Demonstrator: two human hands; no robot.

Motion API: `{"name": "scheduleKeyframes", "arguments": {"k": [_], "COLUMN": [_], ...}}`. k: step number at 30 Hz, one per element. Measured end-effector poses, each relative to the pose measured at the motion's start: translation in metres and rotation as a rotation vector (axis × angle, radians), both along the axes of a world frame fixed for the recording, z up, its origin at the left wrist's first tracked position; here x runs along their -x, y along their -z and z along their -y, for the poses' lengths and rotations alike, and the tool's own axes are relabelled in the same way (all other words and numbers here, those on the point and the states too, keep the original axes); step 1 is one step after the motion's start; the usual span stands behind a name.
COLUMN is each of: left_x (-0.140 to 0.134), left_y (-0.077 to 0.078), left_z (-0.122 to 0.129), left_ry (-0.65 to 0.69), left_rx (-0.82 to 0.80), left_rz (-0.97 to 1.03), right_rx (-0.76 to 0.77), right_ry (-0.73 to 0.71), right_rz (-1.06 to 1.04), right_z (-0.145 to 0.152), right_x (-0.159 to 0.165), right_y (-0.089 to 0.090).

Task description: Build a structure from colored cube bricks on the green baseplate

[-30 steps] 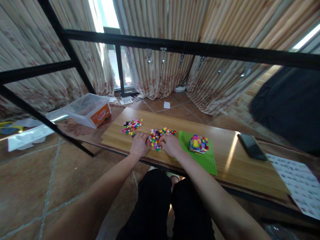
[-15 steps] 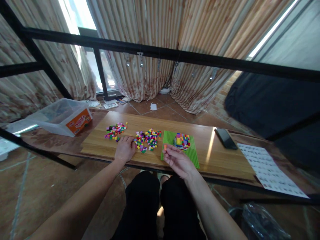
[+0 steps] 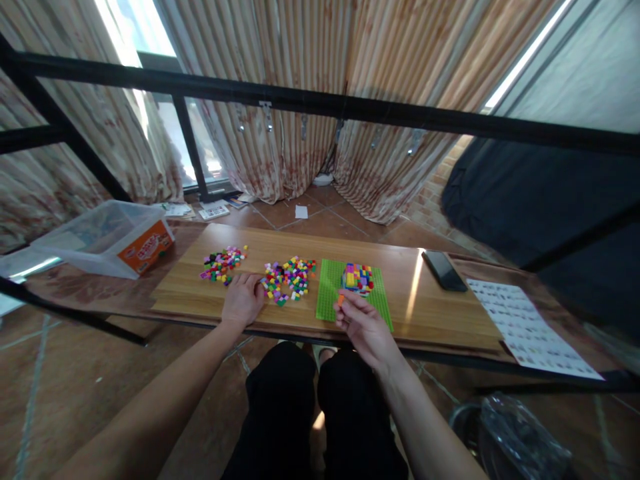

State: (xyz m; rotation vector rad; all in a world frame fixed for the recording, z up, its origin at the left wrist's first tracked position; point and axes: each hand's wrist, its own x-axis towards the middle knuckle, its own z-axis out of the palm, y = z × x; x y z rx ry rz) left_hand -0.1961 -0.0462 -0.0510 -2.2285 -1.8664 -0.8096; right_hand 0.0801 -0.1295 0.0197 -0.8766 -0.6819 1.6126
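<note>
My right hand [image 3: 367, 328] pinches a small orange toy brick [image 3: 341, 299] between thumb and fingertips, above the front part of the green baseplate [image 3: 327, 287]. Just behind those fingertips, a multicoloured brick build [image 3: 359, 277] stands on the baseplate. My left hand [image 3: 243, 300] lies on the wooden board, fingers loosely stretched out, with no brick visible in it. Its fingertips are at the left edge of a pile of loose coloured bricks [image 3: 293, 275]. A second, smaller brick pile [image 3: 224, 261] lies beyond it to the left.
A clear plastic bin [image 3: 100, 233] with an orange label stands at the left. On the right are a black phone [image 3: 444, 271] and a printed sheet [image 3: 530, 327]. A black metal bar [image 3: 310, 100] crosses in front. A bin with a plastic bag [image 3: 520, 433] sits below.
My right hand has moved slightly right over the baseplate, and the orange brick is now closer to the build. My left hand stays beside the pile. The whole view has shifted a little.
</note>
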Motion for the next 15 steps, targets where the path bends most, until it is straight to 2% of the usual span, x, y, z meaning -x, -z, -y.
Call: {"name": "scheduleKeyframes", "arguments": {"k": [3,9,15], "left_x": [0.000,-0.001,-0.001], "left_y": [-0.001,-0.002,-0.002], "left_z": [0.000,0.001,0.002], "left_ry": [0.008,0.007,0.010], "left_rx": [-0.001,0.002,-0.013], "left_rz": [-0.001,0.017,0.025], "right_rx": [-0.053,-0.029,-0.095], "right_ry": [0.103,0.234,0.405], "right_rz": [0.080,0.191,0.401], "right_z": [0.002,0.004,-0.012], "right_x": [-0.003,-0.027,-0.053], "right_y": [0.004,0.019,0.025]}}
